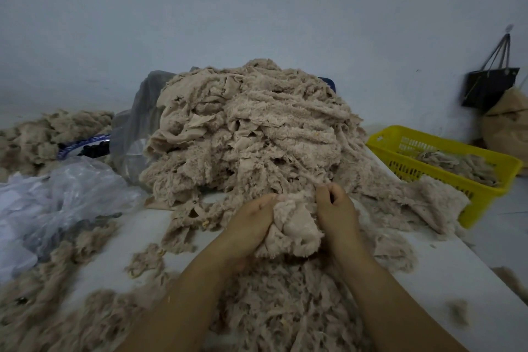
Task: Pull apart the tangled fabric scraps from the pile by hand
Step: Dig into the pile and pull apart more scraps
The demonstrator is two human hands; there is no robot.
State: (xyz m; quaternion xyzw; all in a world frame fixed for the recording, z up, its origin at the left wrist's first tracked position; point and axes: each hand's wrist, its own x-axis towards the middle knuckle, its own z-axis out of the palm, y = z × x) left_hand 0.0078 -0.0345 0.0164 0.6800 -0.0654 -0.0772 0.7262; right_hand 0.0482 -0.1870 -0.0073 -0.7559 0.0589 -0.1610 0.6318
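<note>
A tall pile of beige fuzzy fabric scraps (251, 128) rises at the middle of the white table (445, 274). At its near foot a bunched scrap (294, 226) sits between both hands. My left hand (251, 220) grips the scrap's left side, fingers curled into the cloth. My right hand (334, 203) grips its right side with the fingers bent over the top edge. Looser scraps (285, 303) lie spread on the table under my forearms. The fingertips of both hands are partly buried in the fabric.
A yellow plastic basket (463, 177) with some scraps stands at the right table edge. Crumpled clear plastic bags (57, 197) lie at the left, another scrap heap (37, 134) behind them. A dark bag (488, 86) hangs on the wall at the far right.
</note>
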